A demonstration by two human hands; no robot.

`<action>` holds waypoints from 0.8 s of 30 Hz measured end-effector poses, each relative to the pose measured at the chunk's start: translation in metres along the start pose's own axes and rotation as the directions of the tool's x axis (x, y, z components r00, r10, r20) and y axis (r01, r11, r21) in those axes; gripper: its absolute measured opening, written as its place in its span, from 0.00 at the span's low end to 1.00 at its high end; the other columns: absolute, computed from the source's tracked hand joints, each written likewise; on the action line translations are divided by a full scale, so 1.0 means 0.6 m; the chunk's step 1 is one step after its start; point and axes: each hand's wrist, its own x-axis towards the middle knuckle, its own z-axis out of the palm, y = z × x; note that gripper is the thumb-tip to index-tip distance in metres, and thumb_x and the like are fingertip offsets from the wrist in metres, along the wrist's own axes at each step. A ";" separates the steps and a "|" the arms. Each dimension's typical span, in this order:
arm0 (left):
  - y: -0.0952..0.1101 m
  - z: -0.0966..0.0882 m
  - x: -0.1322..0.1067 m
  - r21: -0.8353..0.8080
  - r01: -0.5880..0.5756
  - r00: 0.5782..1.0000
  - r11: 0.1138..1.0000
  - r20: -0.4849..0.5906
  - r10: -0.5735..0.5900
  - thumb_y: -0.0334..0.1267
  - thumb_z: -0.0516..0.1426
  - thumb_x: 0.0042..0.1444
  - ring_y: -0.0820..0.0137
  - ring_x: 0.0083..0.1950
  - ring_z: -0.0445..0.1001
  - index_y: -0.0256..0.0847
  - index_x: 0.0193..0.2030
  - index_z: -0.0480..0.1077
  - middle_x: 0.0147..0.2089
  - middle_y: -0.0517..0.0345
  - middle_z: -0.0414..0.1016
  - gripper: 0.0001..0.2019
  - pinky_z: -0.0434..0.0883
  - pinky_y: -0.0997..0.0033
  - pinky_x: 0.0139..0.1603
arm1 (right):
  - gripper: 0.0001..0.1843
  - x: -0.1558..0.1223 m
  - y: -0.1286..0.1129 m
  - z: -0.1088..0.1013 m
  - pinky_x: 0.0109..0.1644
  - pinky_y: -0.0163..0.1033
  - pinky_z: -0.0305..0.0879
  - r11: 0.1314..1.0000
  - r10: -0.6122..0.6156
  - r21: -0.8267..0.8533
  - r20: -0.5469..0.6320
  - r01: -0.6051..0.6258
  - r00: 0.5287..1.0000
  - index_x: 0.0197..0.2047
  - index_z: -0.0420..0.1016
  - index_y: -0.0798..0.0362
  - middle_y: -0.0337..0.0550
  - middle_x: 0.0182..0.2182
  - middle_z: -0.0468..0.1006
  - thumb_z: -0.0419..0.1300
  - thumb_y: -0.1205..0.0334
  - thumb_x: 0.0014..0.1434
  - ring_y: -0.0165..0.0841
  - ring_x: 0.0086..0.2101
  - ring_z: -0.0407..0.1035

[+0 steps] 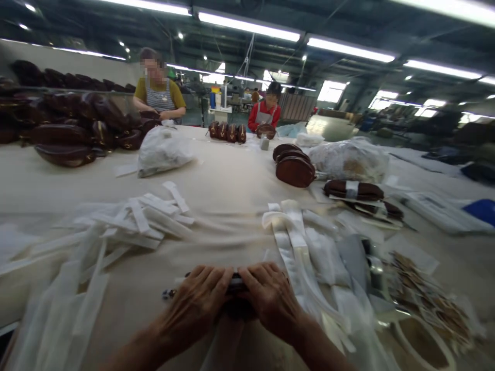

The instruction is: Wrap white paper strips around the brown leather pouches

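Observation:
At the near edge of the table, a dark bag (238,308) is mostly hidden under my hands, so its full shape does not show. My left hand (203,293) is wrapped over its left side, fingers bent and pressed down on the far edge. On the right side my right hand (268,291) grips it the same way, and the thumbs come close together in the middle. A small shiny metal fitting (168,294) sticks out past my left fingers. White strips (294,232) lie just right of my right hand.
More white strips (143,216) are heaped at left. Brown round bags (295,171) stand at right, near rolled dark pieces (353,190) and plastic sacks (348,157). Brown scraps (429,293) lie near right. Brown bags (64,144) pile far left. Two people (158,93) work across the table.

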 end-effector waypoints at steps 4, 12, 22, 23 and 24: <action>-0.006 0.004 -0.013 0.045 -0.003 1.000 0.999 0.001 0.003 0.32 0.43 0.66 0.66 0.42 0.72 0.32 0.57 0.62 0.44 0.48 0.72 0.15 0.66 0.66 0.44 | 0.16 -0.003 -0.008 0.010 0.41 0.42 0.62 0.999 0.024 -0.020 -0.035 -0.025 0.999 0.53 0.66 0.55 0.44 0.35 0.76 0.50 0.58 0.65 0.35 0.35 0.66; -0.017 0.011 -0.017 0.076 -0.080 0.997 0.994 -0.015 0.081 0.34 0.45 0.67 0.63 0.44 0.73 0.36 0.58 0.63 0.46 0.49 0.74 0.16 0.65 0.65 0.48 | 0.18 -0.028 -0.006 -0.030 0.56 0.45 0.61 0.998 0.045 -0.040 -0.038 -0.047 0.998 0.55 0.65 0.56 0.47 0.47 0.74 0.48 0.58 0.65 0.36 0.47 0.66; 0.002 -0.009 -0.010 0.109 -0.041 0.998 0.993 0.056 0.035 0.30 0.47 0.66 0.66 0.43 0.71 0.30 0.56 0.63 0.45 0.46 0.72 0.14 0.66 0.66 0.46 | 0.23 -0.407 0.154 -0.155 0.46 0.59 0.64 0.404 0.571 -0.293 -0.659 -0.867 0.489 0.36 0.73 0.55 0.56 0.37 0.74 0.46 0.46 0.60 0.49 0.41 0.68; 0.004 -0.010 -0.009 0.112 -0.036 0.998 0.993 0.061 0.030 0.30 0.47 0.65 0.65 0.44 0.71 0.30 0.56 0.64 0.46 0.45 0.71 0.14 0.66 0.66 0.47 | 0.25 -0.436 0.175 -0.160 0.45 0.62 0.63 0.307 0.637 -0.302 -0.639 -0.903 0.431 0.35 0.73 0.53 0.56 0.37 0.75 0.44 0.43 0.58 0.51 0.40 0.68; 0.005 -0.011 -0.008 0.114 -0.033 0.998 0.993 0.062 0.027 0.30 0.48 0.65 0.65 0.45 0.71 0.30 0.55 0.64 0.47 0.45 0.71 0.14 0.66 0.66 0.47 | 0.25 -0.458 0.193 -0.163 0.43 0.63 0.63 0.282 0.679 -0.292 -0.613 -0.914 0.405 0.32 0.73 0.51 0.56 0.35 0.75 0.45 0.40 0.56 0.52 0.38 0.68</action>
